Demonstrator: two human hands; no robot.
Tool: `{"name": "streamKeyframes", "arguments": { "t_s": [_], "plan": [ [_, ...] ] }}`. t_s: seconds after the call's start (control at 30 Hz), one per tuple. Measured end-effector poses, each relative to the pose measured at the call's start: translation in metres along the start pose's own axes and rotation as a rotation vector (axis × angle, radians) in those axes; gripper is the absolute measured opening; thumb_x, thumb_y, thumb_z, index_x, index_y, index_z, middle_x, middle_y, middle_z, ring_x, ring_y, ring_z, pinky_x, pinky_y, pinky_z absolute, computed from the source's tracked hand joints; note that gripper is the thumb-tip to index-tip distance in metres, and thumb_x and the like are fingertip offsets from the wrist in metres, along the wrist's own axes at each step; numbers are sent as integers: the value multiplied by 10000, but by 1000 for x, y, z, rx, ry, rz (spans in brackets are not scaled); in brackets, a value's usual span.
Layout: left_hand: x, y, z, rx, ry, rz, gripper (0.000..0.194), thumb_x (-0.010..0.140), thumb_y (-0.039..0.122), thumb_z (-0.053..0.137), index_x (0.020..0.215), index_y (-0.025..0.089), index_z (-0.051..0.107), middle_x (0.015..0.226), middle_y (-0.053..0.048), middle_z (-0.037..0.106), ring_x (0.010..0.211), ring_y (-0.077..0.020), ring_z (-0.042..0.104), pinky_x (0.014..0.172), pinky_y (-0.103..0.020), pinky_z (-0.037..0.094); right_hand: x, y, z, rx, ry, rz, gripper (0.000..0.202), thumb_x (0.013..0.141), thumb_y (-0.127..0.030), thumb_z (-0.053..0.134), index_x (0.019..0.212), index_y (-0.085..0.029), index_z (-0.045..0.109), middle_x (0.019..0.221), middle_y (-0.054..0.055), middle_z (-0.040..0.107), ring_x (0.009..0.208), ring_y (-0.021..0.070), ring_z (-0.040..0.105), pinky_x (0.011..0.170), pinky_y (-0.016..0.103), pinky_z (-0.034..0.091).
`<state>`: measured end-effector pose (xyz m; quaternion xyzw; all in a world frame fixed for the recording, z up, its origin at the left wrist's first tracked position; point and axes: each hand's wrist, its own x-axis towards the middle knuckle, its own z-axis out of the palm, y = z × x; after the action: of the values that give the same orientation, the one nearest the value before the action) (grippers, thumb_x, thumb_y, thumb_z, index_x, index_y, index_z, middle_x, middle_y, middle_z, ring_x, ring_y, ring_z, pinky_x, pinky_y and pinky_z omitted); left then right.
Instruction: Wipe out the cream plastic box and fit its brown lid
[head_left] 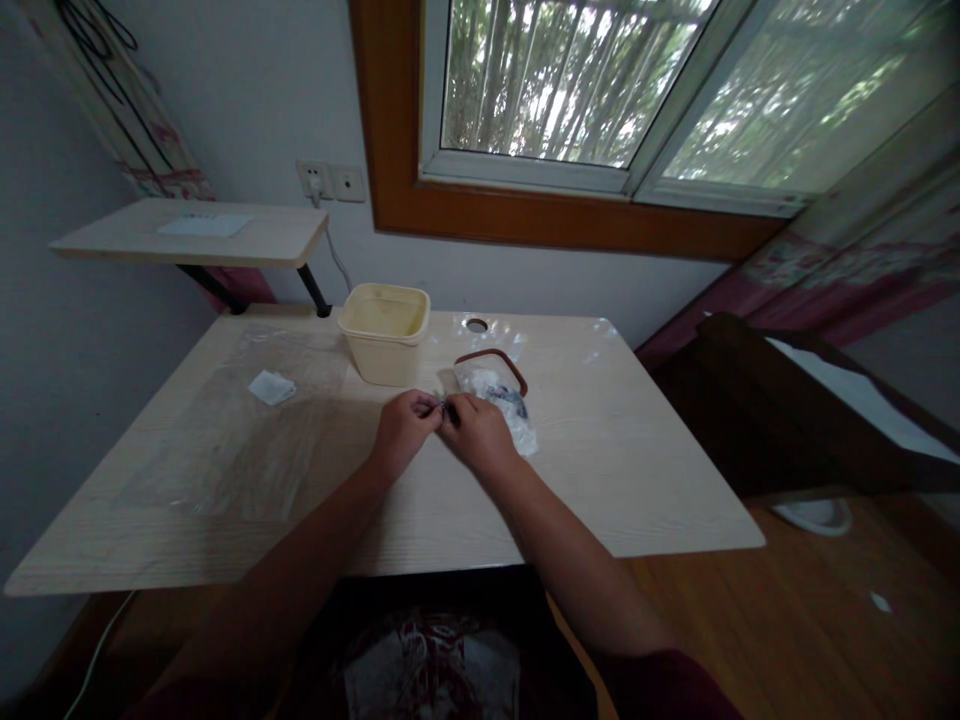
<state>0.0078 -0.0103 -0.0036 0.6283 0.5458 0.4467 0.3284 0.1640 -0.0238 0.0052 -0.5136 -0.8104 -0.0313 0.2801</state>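
Both of my hands meet over the middle of the pale wooden table, just in front of a cream plastic tub. My left hand is closed, fingertips pinched together. My right hand is closed too, its fingertips touching those of the left. Something small and dark shows between them, too small to name. Right behind and beside my right hand lies a clear plastic bag with dark items inside. A brown curved handle rests at the bag's back edge.
A clear plastic sheet covers the table's left part, with a small white packet on it. A raised shelf stands at the back left, holding a paper. Behind the table are a wall and window.
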Motion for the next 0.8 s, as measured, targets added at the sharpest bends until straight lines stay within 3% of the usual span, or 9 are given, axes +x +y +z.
{"name": "streamKeyframes", "arguments": {
  "t_s": [0.3,0.57,0.8],
  "plan": [
    [2,-8,2,76,-4,118,74,741,214,689,806,179,698,807,-54,724,721,-164,701,711,-274,569,1,2,2,-36,-70,16,103,883,-254,612,925,-174,662,842,91,702,753,213,645,673,289,437],
    [2,-5,0,97,-43,69,96,695,156,673,791,161,680,796,-54,718,733,-167,694,724,-276,557,0,1,1,-42,-142,-7,149,876,-304,637,946,-173,647,864,87,693,782,208,637,690,281,434],
    [3,-1,-4,-22,-119,-40,123,659,182,677,780,163,668,747,-36,723,704,-162,692,682,-256,533,0,10,-2,113,-58,-100,79,837,-228,614,888,-177,646,801,61,683,713,177,621,678,263,446]
  ]
}}
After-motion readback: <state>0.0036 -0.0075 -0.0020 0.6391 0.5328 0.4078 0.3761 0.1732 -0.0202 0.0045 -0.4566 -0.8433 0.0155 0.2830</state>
